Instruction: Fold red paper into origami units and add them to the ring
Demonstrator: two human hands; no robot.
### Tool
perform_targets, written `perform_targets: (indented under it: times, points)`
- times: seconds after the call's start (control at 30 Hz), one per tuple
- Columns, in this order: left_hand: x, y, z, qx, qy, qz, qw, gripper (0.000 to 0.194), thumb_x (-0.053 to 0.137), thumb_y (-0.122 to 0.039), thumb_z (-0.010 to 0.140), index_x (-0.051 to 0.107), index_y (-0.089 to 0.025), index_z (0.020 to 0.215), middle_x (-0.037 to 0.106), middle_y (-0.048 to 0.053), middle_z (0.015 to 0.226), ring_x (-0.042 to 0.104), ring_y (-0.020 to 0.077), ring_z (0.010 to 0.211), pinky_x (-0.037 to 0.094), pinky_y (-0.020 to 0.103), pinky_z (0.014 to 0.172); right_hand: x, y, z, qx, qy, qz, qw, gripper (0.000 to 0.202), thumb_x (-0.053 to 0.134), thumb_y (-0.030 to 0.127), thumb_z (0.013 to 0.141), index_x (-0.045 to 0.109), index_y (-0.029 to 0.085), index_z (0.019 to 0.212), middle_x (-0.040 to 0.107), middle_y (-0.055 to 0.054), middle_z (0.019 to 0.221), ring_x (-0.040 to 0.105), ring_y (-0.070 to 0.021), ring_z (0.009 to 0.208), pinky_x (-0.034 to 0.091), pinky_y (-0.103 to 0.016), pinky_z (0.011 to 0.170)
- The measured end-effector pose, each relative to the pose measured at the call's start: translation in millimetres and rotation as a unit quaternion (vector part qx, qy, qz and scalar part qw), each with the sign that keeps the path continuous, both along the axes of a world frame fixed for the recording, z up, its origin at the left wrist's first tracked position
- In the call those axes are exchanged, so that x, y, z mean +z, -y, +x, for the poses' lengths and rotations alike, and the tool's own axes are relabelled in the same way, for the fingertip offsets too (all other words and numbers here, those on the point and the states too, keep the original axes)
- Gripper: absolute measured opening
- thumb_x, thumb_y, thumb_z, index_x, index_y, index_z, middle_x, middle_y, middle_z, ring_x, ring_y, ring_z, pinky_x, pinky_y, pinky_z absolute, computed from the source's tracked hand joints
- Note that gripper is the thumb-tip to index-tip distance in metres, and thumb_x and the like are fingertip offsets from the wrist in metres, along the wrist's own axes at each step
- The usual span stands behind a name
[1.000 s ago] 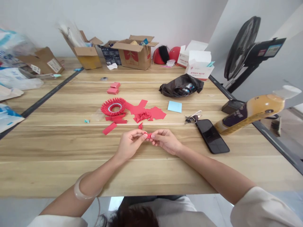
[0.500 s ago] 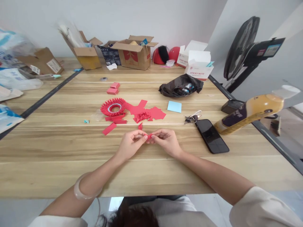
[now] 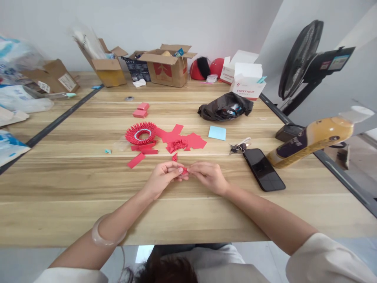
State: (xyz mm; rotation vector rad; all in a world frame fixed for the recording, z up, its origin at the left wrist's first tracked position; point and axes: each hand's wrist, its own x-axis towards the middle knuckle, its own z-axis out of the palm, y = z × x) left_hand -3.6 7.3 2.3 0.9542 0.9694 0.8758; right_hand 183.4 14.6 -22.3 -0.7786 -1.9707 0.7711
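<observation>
A small piece of folded red paper (image 3: 184,171) is pinched in my left hand (image 3: 161,177), between thumb and fingers. My right hand (image 3: 209,177) has its fingertips pressed together at the paper's right edge. Just beyond the hands lies a small folded red piece (image 3: 174,157). Further off is a heap of folded red pieces (image 3: 176,146), resting on flat red paper sheets (image 3: 196,141). To the left stands a spiky red paper ring (image 3: 131,134) with a light blue band inside. Red paper strips (image 3: 136,160) lie in front of it.
On the right are a black phone (image 3: 264,169), keys (image 3: 238,148) and a tilted yellow bottle (image 3: 313,137). Behind lie a blue sticky-note pad (image 3: 217,133) and a black plastic bag (image 3: 225,107). Cardboard boxes (image 3: 167,72) line the wall; a fan (image 3: 302,59) stands at right.
My right hand has turned, its fingers now closer together and pointing left at the paper's edge. My left hand keeps its pinch, and the red paper has shifted slightly left.
</observation>
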Motion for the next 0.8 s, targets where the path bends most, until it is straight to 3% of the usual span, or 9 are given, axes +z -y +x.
perform_targets:
  times: [0.23,0.4,0.67,0.8]
  points:
    - [-1.2,-0.5,-1.0,-0.014,0.034,-0.066,0.997,0.018,0.071,-0.019,0.068,0.062,-0.012,0.081,0.07,0.003,0.069,0.068,0.0139,0.069,0.05,0.02,0.063,6.5,-6.2,6.9,0.076,0.054,0.117,0.989,0.026,0.039,0.012,0.088,0.063,0.016,0.099,0.065,-0.011,0.096,0.06,-0.0172,0.093,0.051,-0.032,0.081]
    - [0.2,-0.8,-1.1,-0.016,0.032,-0.082,0.996,0.018,0.071,-0.019,0.068,0.062,-0.012,0.081,0.07,0.004,0.068,0.068,0.0143,0.069,0.05,0.019,0.062,11.3,-8.6,8.8,0.102,0.093,0.156,0.978,0.026,0.036,0.011,0.089,0.059,0.014,0.102,0.063,-0.012,0.097,0.058,-0.0163,0.094,0.05,-0.031,0.083]
    - [-0.4,-0.4,-1.8,-0.021,-0.031,-0.049,0.998,0.025,0.073,-0.029,0.065,0.059,-0.013,0.077,0.068,0.002,0.065,0.067,0.0146,0.062,0.048,0.022,0.058,17.2,-4.0,6.9,0.121,0.175,0.119,0.97,0.033,0.03,0.015,0.092,0.06,0.013,0.105,0.06,-0.013,0.105,0.055,-0.0185,0.101,0.048,-0.034,0.087]
    - [-3.6,-1.3,-2.6,-0.013,-0.066,0.005,0.998,0.026,0.073,-0.028,0.064,0.06,-0.012,0.079,0.069,0.004,0.065,0.067,0.0166,0.065,0.049,0.024,0.058,11.7,-4.3,5.3,0.133,0.122,0.063,0.981,0.031,0.034,0.016,0.09,0.063,0.013,0.103,0.061,-0.014,0.108,0.055,-0.02,0.103,0.046,-0.035,0.088]
